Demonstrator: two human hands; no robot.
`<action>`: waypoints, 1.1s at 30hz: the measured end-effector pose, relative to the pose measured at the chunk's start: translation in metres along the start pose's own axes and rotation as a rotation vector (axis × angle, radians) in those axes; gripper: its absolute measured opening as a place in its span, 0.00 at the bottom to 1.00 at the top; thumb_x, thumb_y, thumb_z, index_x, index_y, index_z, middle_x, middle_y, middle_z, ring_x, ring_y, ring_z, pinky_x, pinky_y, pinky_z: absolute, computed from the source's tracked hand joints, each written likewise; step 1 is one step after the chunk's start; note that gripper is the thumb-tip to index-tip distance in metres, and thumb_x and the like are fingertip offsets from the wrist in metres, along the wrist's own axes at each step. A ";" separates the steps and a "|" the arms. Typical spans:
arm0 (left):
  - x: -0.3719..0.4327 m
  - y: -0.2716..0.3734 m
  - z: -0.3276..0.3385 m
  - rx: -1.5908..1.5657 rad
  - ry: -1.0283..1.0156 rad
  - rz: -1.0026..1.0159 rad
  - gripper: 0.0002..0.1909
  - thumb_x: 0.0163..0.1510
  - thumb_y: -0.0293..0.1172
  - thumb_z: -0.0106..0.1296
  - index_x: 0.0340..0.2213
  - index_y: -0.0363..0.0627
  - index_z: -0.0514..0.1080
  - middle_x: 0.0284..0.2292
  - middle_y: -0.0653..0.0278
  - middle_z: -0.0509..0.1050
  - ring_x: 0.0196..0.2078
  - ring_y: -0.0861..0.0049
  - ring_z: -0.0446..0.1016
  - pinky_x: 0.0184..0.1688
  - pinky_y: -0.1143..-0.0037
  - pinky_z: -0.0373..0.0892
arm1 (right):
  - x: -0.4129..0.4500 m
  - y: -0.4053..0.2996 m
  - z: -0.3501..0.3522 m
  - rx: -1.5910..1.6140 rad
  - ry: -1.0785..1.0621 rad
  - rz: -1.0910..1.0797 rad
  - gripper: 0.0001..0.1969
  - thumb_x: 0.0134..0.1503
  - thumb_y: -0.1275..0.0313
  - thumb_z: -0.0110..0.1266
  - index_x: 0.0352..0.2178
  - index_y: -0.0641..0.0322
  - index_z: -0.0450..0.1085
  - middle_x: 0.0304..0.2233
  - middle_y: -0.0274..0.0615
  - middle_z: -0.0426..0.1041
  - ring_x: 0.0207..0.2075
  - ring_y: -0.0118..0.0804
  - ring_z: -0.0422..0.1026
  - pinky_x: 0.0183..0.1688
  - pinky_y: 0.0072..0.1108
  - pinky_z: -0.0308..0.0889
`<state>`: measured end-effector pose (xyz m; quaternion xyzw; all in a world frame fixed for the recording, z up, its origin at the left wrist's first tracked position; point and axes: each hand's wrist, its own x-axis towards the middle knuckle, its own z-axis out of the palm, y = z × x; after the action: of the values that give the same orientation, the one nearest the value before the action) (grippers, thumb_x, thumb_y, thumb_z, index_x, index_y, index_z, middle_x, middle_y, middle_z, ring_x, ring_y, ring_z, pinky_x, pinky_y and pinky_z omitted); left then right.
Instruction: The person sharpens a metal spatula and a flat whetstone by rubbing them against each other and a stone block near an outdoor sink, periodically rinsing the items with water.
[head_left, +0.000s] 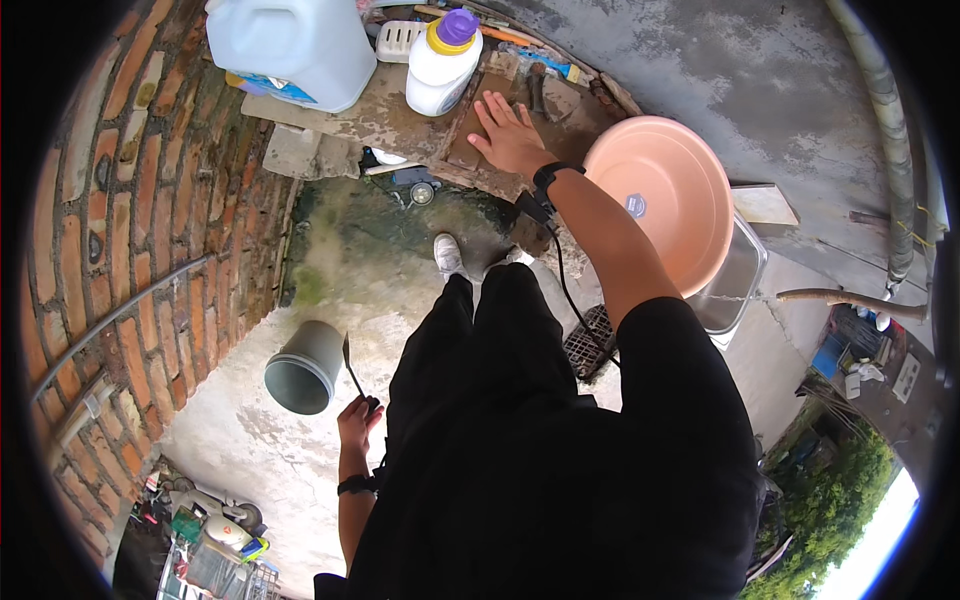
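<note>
My right hand (510, 135) lies with fingers spread on the worn ledge (375, 120), bare palm down. Beside it stands a white plastic bottle (435, 71) with a purple cap; a hammer-like tool (537, 90) lies just past the fingers. Low at the left, my left hand (360, 425) grips the dark handle of a thin-bladed tool, perhaps a trowel or scraper (349, 364). Its blade points up near a grey plastic bucket (300, 367) on the floor. A pink plastic basin (664, 202) rests over a metal sink (731, 281), to the right of my right forearm.
A large translucent jug (292, 52), a soap dish (400, 41) and a paintbrush (559, 67) are on the ledge. A brick wall (150, 225) rises at the left. A plastic crate (589, 345) sits below the basin. A cable hangs from my right wrist.
</note>
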<state>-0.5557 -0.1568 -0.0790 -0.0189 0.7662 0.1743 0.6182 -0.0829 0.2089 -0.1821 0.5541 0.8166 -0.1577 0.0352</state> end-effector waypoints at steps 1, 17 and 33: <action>-0.002 0.005 0.000 0.023 -0.008 0.024 0.18 0.54 0.22 0.42 0.47 0.28 0.63 0.37 0.51 0.73 0.34 0.62 0.77 0.35 0.74 0.75 | 0.013 0.012 0.000 0.060 0.013 0.188 0.38 0.59 0.45 0.24 0.61 0.62 0.40 0.65 0.41 0.34 0.66 0.39 0.32 0.64 0.40 0.32; 0.007 0.023 -0.005 -0.006 0.067 0.140 0.17 0.55 0.22 0.42 0.47 0.30 0.63 0.37 0.54 0.74 0.33 0.64 0.77 0.33 0.75 0.75 | -0.013 0.001 0.004 -0.145 0.022 -0.090 0.33 0.59 0.45 0.30 0.61 0.48 0.45 0.64 0.36 0.37 0.65 0.33 0.36 0.63 0.44 0.32; 0.064 0.022 -0.001 0.249 -0.070 0.221 0.16 0.52 0.21 0.44 0.43 0.29 0.66 0.30 0.56 0.74 0.27 0.67 0.77 0.27 0.75 0.75 | -0.134 -0.006 -0.073 0.896 0.580 0.592 0.28 0.61 0.57 0.37 0.53 0.72 0.56 0.54 0.59 0.59 0.57 0.52 0.57 0.58 0.29 0.53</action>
<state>-0.5770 -0.1248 -0.1342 0.1483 0.7573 0.1456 0.6191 -0.0288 0.1084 -0.0804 0.7388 0.4587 -0.3119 -0.3828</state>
